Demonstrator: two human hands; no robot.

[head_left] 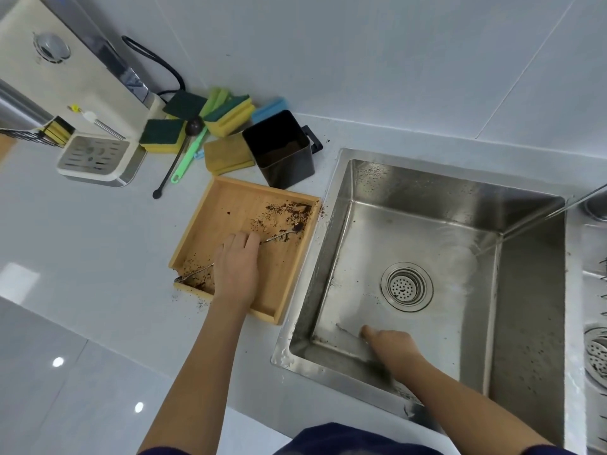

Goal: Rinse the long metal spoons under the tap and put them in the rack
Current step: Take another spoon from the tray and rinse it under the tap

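Note:
A long metal spoon (pixel 279 235) lies aslant in the wooden tray (pixel 230 192), among dark coffee grounds. My left hand (pixel 237 267) lies over its middle, fingers curled down onto the handle; both spoon ends stick out from under it. In the steel sink (pixel 427 192), my right hand (pixel 392 351) grips a second thin metal spoon (pixel 348 332) low over the near left corner, with only its handle end showing. A stream of water (pixel 538 221) runs in from the right and hits the sink floor. The rack's dark prongs (pixel 603 274) show at the right edge.
A black bin (pixel 282 149) stands behind the tray, with sponges (pixel 226 113), a green brush (pixel 189 156) and a black scoop beside it. A cream appliance (pixel 65 70) fills the back left. The drain strainer (pixel 406 285) sits mid-sink. A second basin lies at the right.

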